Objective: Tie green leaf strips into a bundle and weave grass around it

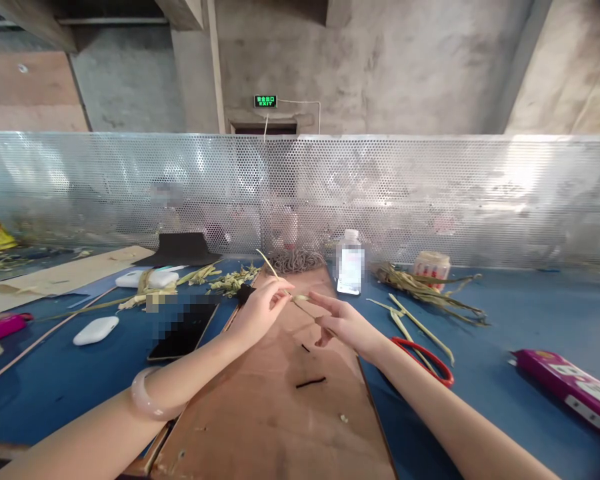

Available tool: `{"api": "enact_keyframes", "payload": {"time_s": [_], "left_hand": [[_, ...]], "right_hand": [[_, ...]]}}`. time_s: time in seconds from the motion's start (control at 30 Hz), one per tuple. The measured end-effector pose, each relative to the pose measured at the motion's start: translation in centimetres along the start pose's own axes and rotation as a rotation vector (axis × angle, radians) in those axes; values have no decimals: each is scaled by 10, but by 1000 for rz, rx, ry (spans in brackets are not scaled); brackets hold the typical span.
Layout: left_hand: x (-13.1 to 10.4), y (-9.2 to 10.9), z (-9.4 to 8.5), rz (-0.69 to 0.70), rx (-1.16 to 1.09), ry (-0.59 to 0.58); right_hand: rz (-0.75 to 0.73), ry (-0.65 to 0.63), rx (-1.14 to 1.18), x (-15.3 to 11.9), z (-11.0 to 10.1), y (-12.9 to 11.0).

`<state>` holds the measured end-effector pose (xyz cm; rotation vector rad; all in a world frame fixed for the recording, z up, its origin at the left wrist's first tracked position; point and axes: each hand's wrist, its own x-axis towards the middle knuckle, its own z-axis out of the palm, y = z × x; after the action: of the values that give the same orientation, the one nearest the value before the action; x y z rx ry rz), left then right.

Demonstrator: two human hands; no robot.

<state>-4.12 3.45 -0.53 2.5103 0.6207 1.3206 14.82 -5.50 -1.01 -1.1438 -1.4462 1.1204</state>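
Observation:
My left hand [261, 308] pinches a thin, pale dried plant strip [268, 263], and one end of it sticks up past my fingertips. My right hand [351, 325] has its index finger stretched toward the same strip, while its other fingers curl around the strip's lower end. The strip runs between both hands above a brown board [275, 413]. Two short black pieces [311, 383] lie on that board below my hands. A red-handled tool [445, 380], partly hidden by my right forearm, rests to the right. A bundle of grey cord [295, 261] sits at the board's far end.
On the blue table [485, 413] are dried plant strips [430, 293], a bottle [350, 267], a jar [433, 267] and a purple package [570, 390]. Left lie a phone [185, 333], a white case [96, 330] and black sheet [183, 250]. A perforated metal screen [405, 173] stands behind.

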Motion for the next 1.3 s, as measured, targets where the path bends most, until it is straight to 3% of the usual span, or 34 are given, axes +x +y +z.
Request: {"api": "enact_keyframes", "payload": {"time_s": [0.17, 0.37, 0.73, 1.03, 1.17, 1.3], "left_hand": [[-1, 9, -1, -43, 8, -55], [-5, 8, 1, -180, -127, -107], [-6, 11, 8, -232, -86, -70], [-10, 21, 11, -189, 76, -71], [-10, 18, 12, -235, 44, -30], [-10, 20, 9, -263, -10, -29]], "right_hand": [[-3, 69, -42, 5, 5, 7], [-108, 223, -305, 8, 11, 13], [-157, 64, -293, 9, 25, 18], [-79, 73, 20, 9, 33, 18], [-76, 28, 176, 6, 35, 14], [-49, -36, 184, 2, 34, 6]]}}
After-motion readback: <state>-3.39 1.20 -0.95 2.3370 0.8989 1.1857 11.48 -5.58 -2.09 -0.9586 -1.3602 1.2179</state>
